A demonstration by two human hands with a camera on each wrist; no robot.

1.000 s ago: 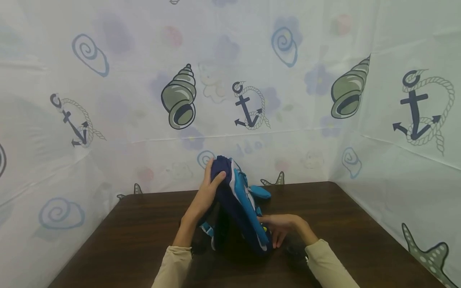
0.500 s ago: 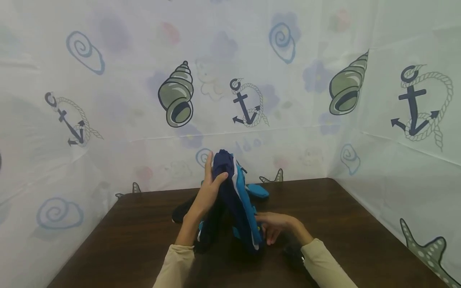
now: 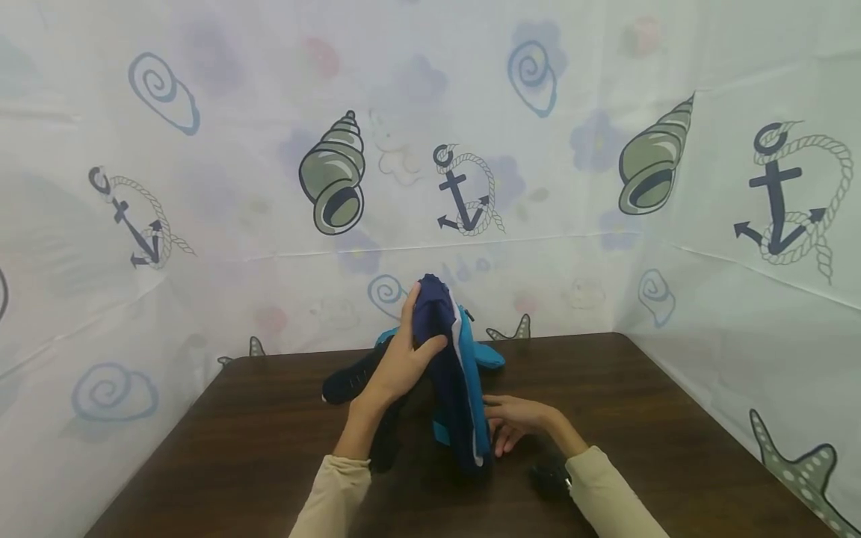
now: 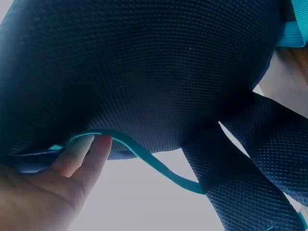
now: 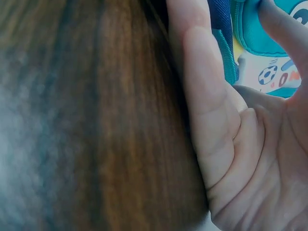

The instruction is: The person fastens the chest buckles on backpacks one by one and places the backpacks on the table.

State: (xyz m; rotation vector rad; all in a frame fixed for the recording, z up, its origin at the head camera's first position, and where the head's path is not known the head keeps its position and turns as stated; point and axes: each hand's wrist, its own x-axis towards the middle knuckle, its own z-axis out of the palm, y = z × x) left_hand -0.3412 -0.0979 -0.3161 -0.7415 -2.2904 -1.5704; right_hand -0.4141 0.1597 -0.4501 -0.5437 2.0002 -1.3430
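Backpack [image 3: 452,381] stands on end near the middle of the tabletop [image 3: 639,418], closer to its far edge, long axis running up from the wood to a top that leans slightly away from me. Going left to right: its dark strap [image 3: 346,379] trails out toward the left edge; my left hand [image 3: 403,359] grips the top, thumb curled over the navy fabric and fingers behind it; the bag's body sits between both hands; my right hand [image 3: 514,422] rests low at its base on the right side, fingers loosely bent against the blue front, thumb hooked on the trim. Left hand is the higher one.
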